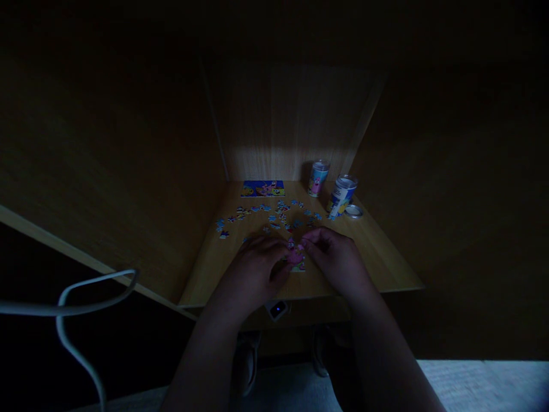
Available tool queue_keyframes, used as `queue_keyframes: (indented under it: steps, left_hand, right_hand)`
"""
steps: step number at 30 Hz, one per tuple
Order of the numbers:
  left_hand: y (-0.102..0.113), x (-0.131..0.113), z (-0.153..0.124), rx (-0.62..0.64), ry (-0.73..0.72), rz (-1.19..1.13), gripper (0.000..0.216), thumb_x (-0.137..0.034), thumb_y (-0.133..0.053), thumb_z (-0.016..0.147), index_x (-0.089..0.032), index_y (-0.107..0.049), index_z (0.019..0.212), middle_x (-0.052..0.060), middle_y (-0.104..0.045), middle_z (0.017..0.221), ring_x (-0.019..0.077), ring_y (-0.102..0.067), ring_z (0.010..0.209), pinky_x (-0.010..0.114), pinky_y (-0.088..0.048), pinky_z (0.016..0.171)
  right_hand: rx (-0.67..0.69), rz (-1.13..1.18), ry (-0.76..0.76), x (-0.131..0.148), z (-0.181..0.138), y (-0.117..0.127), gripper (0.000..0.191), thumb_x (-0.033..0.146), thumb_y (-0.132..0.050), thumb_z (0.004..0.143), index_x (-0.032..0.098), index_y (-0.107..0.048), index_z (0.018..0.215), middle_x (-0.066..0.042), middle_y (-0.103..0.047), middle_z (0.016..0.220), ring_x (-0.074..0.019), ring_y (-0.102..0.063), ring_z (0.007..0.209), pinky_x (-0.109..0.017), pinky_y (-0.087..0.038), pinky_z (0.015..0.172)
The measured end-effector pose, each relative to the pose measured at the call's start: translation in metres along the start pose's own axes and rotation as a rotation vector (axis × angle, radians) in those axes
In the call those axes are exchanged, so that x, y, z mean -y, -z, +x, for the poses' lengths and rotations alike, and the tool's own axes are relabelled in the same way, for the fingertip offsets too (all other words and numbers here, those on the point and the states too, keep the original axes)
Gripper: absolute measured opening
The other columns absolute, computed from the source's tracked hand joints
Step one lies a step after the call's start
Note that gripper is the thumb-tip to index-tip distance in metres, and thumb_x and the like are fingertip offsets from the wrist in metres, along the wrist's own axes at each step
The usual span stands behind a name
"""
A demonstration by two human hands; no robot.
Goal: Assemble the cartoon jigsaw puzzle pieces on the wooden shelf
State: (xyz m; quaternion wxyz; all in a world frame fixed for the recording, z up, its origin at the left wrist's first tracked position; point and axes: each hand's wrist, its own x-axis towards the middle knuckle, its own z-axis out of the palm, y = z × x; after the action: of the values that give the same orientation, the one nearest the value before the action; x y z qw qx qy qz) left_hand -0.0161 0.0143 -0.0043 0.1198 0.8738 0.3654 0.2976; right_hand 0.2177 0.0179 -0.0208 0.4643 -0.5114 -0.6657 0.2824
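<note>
A small joined patch of jigsaw puzzle (pixel 295 260), pink with some green, lies near the front edge of the wooden shelf. At its left side my left hand (pixel 257 266) has its thumb and fingertips closed on the patch, the other fingers stretched over the wood. My right hand (pixel 337 254) pinches a small pinkish jigsaw piece (pixel 301 247) at the patch's upper right. The fingertips partly hide both. Just beyond my hands, several loose jigsaw pieces (pixel 282 217) are scattered, mostly blue, some yellow or red.
A cartoon picture card (pixel 262 189) lies at the back left. Two printed cans with clear tops, one behind (pixel 318 180) and one nearer (pixel 342 195), stand at the right beside a round lid (pixel 354 212). Wooden walls enclose the shelf. A white cable (pixel 64 309) hangs at left; a small device (pixel 277 309) sits below.
</note>
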Motion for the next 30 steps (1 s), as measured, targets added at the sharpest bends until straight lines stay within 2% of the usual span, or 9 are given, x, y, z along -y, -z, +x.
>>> queue_keyframes:
  steps: [10, 16, 21, 26, 30]
  left_hand:
    - [-0.0002, -0.0020, 0.0005, -0.005, 0.006, -0.004, 0.010, -0.026, -0.072, 0.111, -0.026, -0.079, 0.119, 0.005, -0.085, 0.124, 0.0282, -0.079, 0.117, 0.054, -0.060, 0.109]
    - [0.0001, -0.0026, 0.0010, 0.003, 0.027, 0.003, 0.008, -0.026, -0.074, 0.110, -0.026, -0.079, 0.116, 0.005, -0.085, 0.126, 0.0290, -0.079, 0.119, 0.054, -0.061, 0.110]
    - [-0.0008, -0.0006, 0.0001, 0.000, 0.016, 0.010, 0.009, -0.024, -0.074, 0.109, -0.026, -0.078, 0.117, 0.005, -0.084, 0.126, 0.0289, -0.078, 0.120, 0.054, -0.060, 0.111]
    - [-0.0023, 0.0013, -0.0010, 0.007, 0.014, 0.020, 0.009, -0.025, -0.074, 0.109, -0.026, -0.077, 0.118, 0.005, -0.084, 0.126, 0.0288, -0.078, 0.119, 0.055, -0.060, 0.110]
    - [-0.0017, 0.0002, -0.0003, 0.006, 0.020, 0.009, 0.009, -0.025, -0.073, 0.110, -0.026, -0.077, 0.118, 0.005, -0.084, 0.127, 0.0289, -0.078, 0.119, 0.055, -0.060, 0.111]
  right_hand:
    - [0.086, -0.144, 0.045, 0.0094, 0.0023, -0.0005, 0.016, 0.015, -0.072, 0.105, 0.026, -0.081, 0.097, 0.001, -0.086, 0.092, -0.0172, -0.080, 0.081, -0.029, -0.058, 0.080]
    - [0.107, -0.259, 0.122, 0.0079, 0.0024, -0.0023, 0.019, 0.010, -0.074, 0.105, 0.026, -0.083, 0.104, 0.000, -0.086, 0.102, -0.0201, -0.080, 0.093, -0.034, -0.057, 0.088]
    - [0.120, -0.342, 0.228, 0.0068, 0.0049, -0.0029, 0.020, 0.005, -0.077, 0.103, 0.024, -0.084, 0.099, -0.004, -0.083, 0.101, -0.0225, -0.077, 0.099, -0.035, -0.055, 0.092]
    - [0.127, -0.350, 0.208, 0.0078, 0.0053, -0.0035, 0.022, 0.004, -0.075, 0.103, 0.023, -0.082, 0.093, -0.003, -0.082, 0.099, -0.0223, -0.075, 0.096, -0.036, -0.054, 0.090]
    - [0.115, -0.335, 0.172, 0.0101, 0.0039, -0.0039, 0.018, 0.008, -0.073, 0.106, 0.024, -0.080, 0.100, -0.003, -0.081, 0.102, -0.0225, -0.075, 0.098, -0.037, -0.053, 0.092]
